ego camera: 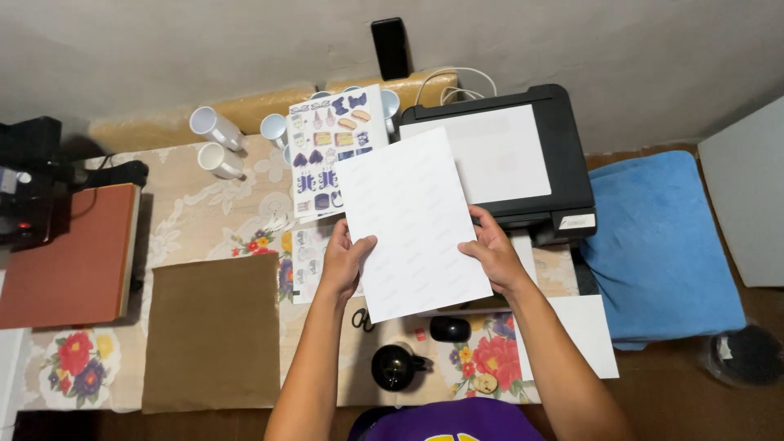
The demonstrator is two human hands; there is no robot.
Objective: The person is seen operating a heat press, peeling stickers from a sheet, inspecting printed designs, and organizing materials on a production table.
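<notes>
White sheet of paper (412, 224) held up flat over the table, tilted slightly, one hand on each long edge. Left hand (343, 261) grips the left edge near the lower corner — thumb on top, the other fingers curled under the sheet and out of sight. Right hand (490, 249) grips the right edge a bit higher, thumb on top, fingers closed round the edge. Both pinched shut on the paper.

The sheet hangs in front of the black printer (523, 155), whose pale lid shows behind the paper's upper right corner. Just left of that, a printed sticker sheet (335, 147) with blue and tan pictures stands propped, partly overlapped by the paper's upper left corner.

White mugs (214, 129) lie on their sides at the back left of the floral tablecloth (188, 220). Brown flat sheet (214, 331) lies on the cloth, left of the left forearm. Red-brown pad of a heat press (69, 253) sits at the far left.

Below the held paper: a black mug (394, 366) standing upright between the forearms, a small black oval object (450, 328) beside it, scissors (362, 318) partly hidden by the left wrist. Blue cushion (657, 245) to the right of the printer, well apart from the hands.
</notes>
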